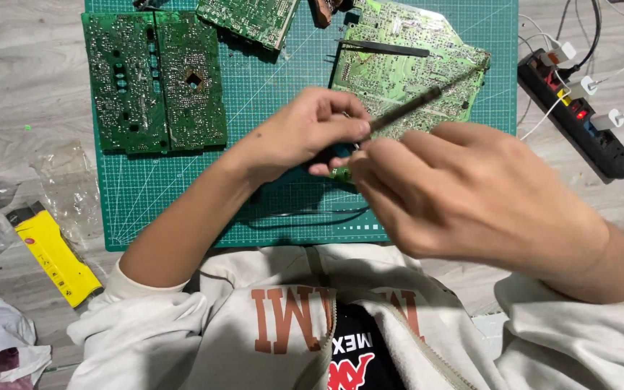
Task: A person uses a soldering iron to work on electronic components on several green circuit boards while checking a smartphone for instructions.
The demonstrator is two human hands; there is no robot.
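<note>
the left hand [312, 133] comes in from the near left over the green cutting mat [269, 108], its fingers curled and pressed together around the dark handle end of a soldering iron [417, 105]. the iron's slim shaft runs from that hand up and to the right, lying tilted across the pale green circuit board [399, 68] at the far right of the mat. whether its tip touches that board cannot be told.

the right hand [464, 191] comes in from the near right and covers much of the middle of the view. its fingertips [359, 165] are pinched on a small green piece [340, 172], held just beneath the left hand's fingers; the 2 hands meet there, above the near middle of the mat. what the small piece is cannot be told, as most of it is hidden.

a thin black cable [305, 215] loops on the mat just near of the hands. at the far left of the mat lie 2 dark green circuit boards [153, 79] side by side, and a further green board [250, 18] lies at the far edge. a black tweezer-like tool [384, 48] rests on the pale board. off the mat, a yellow tool [55, 256] lies on the floor at the near left, and a black power strip [579, 115] with white plugs lies at the far right.
</note>
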